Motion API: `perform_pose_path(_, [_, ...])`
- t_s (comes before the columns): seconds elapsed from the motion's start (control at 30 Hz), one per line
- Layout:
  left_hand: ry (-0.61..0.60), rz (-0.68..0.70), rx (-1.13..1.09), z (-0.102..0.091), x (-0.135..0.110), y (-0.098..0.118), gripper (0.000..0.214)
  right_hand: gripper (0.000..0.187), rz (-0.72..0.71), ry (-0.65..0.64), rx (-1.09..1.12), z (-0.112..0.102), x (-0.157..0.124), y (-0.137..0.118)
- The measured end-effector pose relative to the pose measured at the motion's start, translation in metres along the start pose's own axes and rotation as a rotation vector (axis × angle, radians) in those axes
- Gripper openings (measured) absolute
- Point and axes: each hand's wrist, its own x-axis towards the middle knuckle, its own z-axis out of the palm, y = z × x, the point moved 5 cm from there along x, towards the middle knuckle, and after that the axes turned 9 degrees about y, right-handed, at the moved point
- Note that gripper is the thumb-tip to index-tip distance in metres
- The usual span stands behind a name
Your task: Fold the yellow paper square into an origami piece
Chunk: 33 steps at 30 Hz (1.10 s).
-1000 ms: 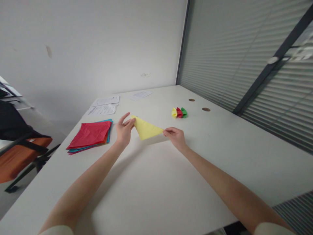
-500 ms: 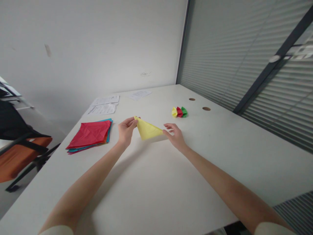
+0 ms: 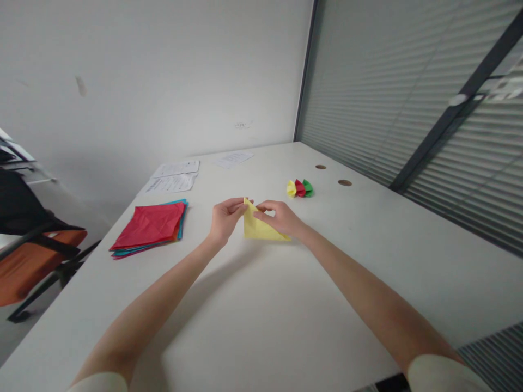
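Head view, centre of frame. The yellow folded paper lies on the white table at mid-frame, its upper corner raised between the two hands. The left hand has thumb and forefinger closed on that corner. The right hand has its fingers drawn together over the same corner and covers the paper's right upper part, so the fold lines there cannot be made out. Whether the lower edge rests flat on the table is unclear. Both forearms are cut off at the lower edge of the frame.

Left of centre lies a stack of coloured sheets, red on top, with blue and other edges showing beneath. Three small folded pieces, yellow, red and green, sit side by side right of centre, well apart from the hands. Printed pages lie farther back, their text too small to read. An orange chair is cut off at the left edge.

One second earlier the paper was a wide triangle stretched between the hands, each holding one tip. Now the hands have met and the paper appears narrower.
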Motion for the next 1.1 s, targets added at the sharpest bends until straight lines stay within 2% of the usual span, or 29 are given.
perform_pose_path(0.07, [0.017, -0.007, -0.031, 0.006, 0.006, 0.003, 0.038, 0.039, 0.013, -0.025, 0.01, 0.001, 0.01, -0.004])
perform_pose_path(0.23, [0.043, -0.002, -0.022, 0.016, 0.015, 0.012, 0.032, 0.044, 0.056, 0.052, 0.037, -0.005, 0.024, -0.008])
perform_pose_path(0.47, [0.066, 0.029, 0.022, 0.011, 0.01, 0.016, 0.031, 0.04, 0.065, 0.01, 0.076, -0.006, 0.016, -0.011])
perform_pose_path(0.7, [0.029, 0.083, 0.07, 0.007, 0.009, 0.017, 0.025, 0.04, 0.007, -0.023, 0.044, -0.007, 0.011, -0.015])
perform_pose_path(1.1, [0.066, 0.09, 0.027, 0.005, 0.009, 0.015, 0.022, 0.039, 0.001, -0.027, 0.064, -0.005, 0.011, -0.02])
